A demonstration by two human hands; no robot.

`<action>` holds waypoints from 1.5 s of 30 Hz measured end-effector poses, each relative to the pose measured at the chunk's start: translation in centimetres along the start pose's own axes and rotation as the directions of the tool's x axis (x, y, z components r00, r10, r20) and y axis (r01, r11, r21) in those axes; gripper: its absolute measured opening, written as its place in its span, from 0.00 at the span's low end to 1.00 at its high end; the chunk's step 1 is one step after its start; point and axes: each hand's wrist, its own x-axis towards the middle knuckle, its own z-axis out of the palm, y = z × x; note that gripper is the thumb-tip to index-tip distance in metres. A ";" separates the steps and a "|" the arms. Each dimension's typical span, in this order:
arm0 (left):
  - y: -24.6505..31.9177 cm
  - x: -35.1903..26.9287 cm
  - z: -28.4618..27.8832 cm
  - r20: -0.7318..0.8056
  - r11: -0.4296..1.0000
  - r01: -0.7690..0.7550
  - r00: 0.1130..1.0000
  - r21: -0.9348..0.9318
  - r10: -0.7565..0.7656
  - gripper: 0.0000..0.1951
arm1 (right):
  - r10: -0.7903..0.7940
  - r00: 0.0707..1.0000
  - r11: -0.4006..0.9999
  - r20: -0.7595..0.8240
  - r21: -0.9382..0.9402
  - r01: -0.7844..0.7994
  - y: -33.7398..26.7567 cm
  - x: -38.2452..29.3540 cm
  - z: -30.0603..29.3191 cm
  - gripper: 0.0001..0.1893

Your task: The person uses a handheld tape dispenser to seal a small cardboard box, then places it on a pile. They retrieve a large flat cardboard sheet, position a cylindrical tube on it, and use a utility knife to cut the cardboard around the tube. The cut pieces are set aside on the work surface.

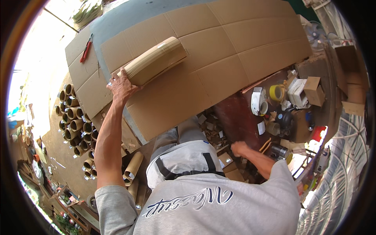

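Observation:
My left hand grips the left end of a long stack of cardboard pieces, fingers on its far side and thumb on the near side. The stack rests on flattened corrugated cardboard sheets that cover a grey tabletop. Low on the right, my right hand is blurred, its fingers curled, near the edge of a dark red surface. Whether anything is inside that hand cannot be made out. A red utility knife lies on another cardboard sheet at the left.
Many cardboard tubes stand on the floor at left; one more tube is beside my legs. Cardboard scraps lie below the table. Toward the right are a tape dispenser, yellow tape, orange-handled pliers and a fan.

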 end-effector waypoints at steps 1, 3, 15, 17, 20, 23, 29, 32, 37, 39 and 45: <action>0.0 -0.3 0.2 0.025 1.000 -0.023 0.999 0.005 0.023 0.66 | 0.025 0.984 0.998 0.175 0.053 -0.035 -0.1 -1.9 4.5 0.19; -0.2 -0.2 0.0 -0.033 0.998 -0.003 0.999 0.067 0.005 0.67 | 0.176 0.984 0.958 -0.015 0.232 -0.167 2.3 -0.5 5.7 0.19; -1.0 -1.0 0.0 0.037 0.999 -0.032 0.999 0.033 0.031 0.69 | 0.615 0.492 0.209 -0.616 0.729 0.652 1.9 11.3 -11.3 0.18; -1.0 -0.9 0.2 0.018 1.000 -0.014 1.000 -0.003 0.014 0.68 | 0.699 0.366 0.330 -0.615 0.730 0.598 2.0 13.5 -13.5 0.18; -1.1 -1.2 1.2 -0.060 1.000 -0.002 0.998 -0.015 0.001 0.64 | 0.822 0.302 0.207 -0.483 0.748 0.631 2.1 15.3 -15.3 0.17; -0.7 -1.7 2.4 -0.075 0.999 0.025 0.997 -0.028 -0.027 0.63 | 0.778 0.531 -0.183 -0.336 0.687 0.703 2.8 15.4 -16.2 0.16; -0.9 -2.5 3.8 -0.123 1.000 -0.006 0.992 -0.015 0.004 0.69 | 0.584 0.725 -0.633 -0.366 0.354 0.689 5.1 14.3 -16.4 0.06; -1.3 -2.3 4.1 -0.169 0.999 -0.042 0.985 -0.018 0.038 0.70 | 0.496 0.726 -0.711 -0.476 0.258 0.655 6.0 14.1 -15.8 0.05; -2.0 -2.7 4.6 -0.226 0.995 -0.088 0.971 -0.046 0.076 0.69 | 0.393 0.712 -0.759 -0.581 0.231 0.608 6.9 13.3 -15.9 0.06; -2.4 -3.0 4.5 -0.246 0.990 -0.122 0.964 -0.075 0.100 0.68 | 0.364 0.683 -0.785 -0.633 0.186 0.591 7.1 12.3 -16.2 0.07; -4.9 -4.5 3.1 -0.353 0.928 -0.258 0.923 -0.268 0.154 0.67 | 0.289 0.640 -0.806 -0.712 0.180 0.564 6.2 7.4 -15.8 0.10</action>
